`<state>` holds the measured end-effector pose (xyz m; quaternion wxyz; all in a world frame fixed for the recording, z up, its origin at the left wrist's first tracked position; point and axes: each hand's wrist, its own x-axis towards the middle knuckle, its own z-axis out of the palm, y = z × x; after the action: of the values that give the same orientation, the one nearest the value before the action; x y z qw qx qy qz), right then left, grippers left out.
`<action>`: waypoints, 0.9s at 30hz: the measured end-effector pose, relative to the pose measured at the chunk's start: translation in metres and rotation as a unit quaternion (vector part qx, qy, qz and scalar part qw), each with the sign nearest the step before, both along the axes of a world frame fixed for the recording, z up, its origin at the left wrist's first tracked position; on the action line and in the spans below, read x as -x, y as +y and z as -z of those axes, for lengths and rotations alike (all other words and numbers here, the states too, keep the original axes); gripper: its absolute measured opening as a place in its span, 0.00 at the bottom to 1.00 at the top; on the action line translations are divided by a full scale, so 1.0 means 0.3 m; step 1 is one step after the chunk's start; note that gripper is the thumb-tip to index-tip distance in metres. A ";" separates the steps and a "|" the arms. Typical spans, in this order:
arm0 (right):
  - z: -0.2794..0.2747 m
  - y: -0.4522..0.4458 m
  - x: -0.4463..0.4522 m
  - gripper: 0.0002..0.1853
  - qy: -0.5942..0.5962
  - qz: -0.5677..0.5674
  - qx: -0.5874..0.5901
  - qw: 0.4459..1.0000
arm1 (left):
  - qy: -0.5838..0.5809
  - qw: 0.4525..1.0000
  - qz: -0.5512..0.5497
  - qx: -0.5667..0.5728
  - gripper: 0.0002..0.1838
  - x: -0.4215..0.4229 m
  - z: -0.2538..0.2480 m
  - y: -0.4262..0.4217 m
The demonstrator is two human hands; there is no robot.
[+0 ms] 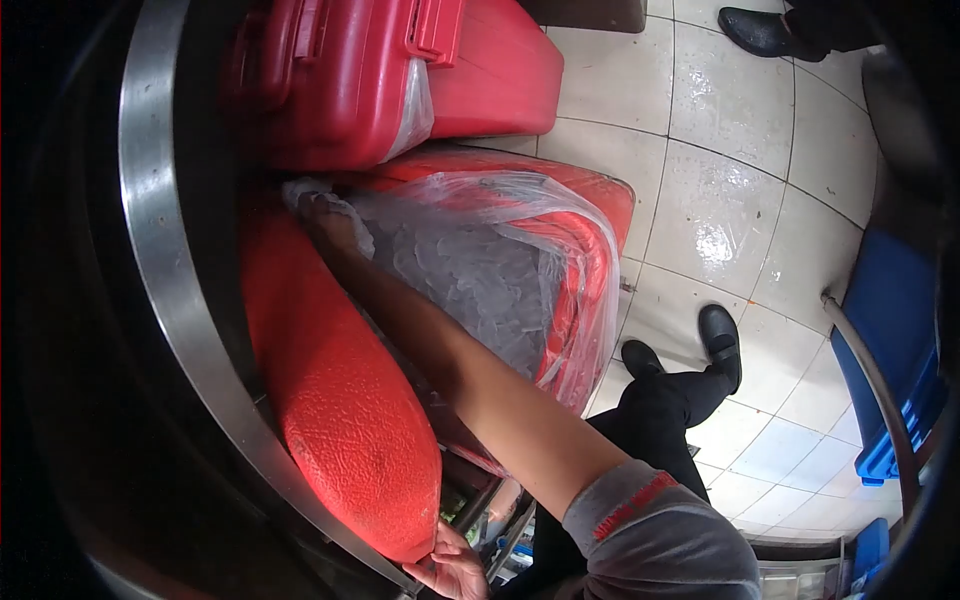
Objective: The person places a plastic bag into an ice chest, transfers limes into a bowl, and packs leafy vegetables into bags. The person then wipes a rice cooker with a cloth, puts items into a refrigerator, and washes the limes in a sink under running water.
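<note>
A red container (602,215) stands uncovered, lined with clear plastic (500,182) that overhangs its rim. Translucent, ice-like pieces (470,270) fill much of it. My right arm reaches across the opening, and my right hand (330,222) is at the far left corner, closed on bunched clear plastic (355,228); its fingertips are partly hidden. The textured red lid (350,420) is tilted up along the container's left side. At its lower end, my left hand (450,568) grips the lid's edge between thumb and fingers.
A closed red cooler (350,80) stands beyond the container. A curved metal edge (165,250) runs down the left. Wet pale tiles (715,200) cover the floor at right. Another person's shoe (765,32) shows at top right. A metal rail (880,385) and blue bins (890,340) are at right.
</note>
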<state>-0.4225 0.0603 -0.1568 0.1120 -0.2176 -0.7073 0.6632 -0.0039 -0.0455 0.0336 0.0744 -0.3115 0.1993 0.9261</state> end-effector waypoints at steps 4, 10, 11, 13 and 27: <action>-0.065 0.016 -0.079 0.25 0.000 0.111 0.253 0.961 | -0.009 1.000 0.001 -0.001 0.40 0.005 -0.004 -0.005; 0.087 -0.169 -0.231 0.28 0.207 0.147 -0.234 0.939 | -0.022 1.000 -0.003 -0.008 0.40 0.011 -0.020 0.021; 0.092 -0.150 -0.204 0.29 0.197 0.134 -0.269 0.933 | -0.021 1.000 0.004 -0.006 0.39 0.017 -0.015 0.012; 0.133 -0.112 -0.157 0.31 0.171 0.096 -0.341 0.919 | -0.018 1.000 0.017 -0.002 0.39 0.024 -0.006 -0.016; 0.129 -0.116 -0.122 0.29 0.230 0.085 -0.228 0.942 | 0.018 0.999 0.041 -0.010 0.40 0.030 0.016 -0.040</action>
<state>-0.3860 0.0256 -0.1956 0.3743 -0.0866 -0.7734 0.5043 -0.0129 -0.0576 0.0289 0.1116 -0.2858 0.2034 0.9298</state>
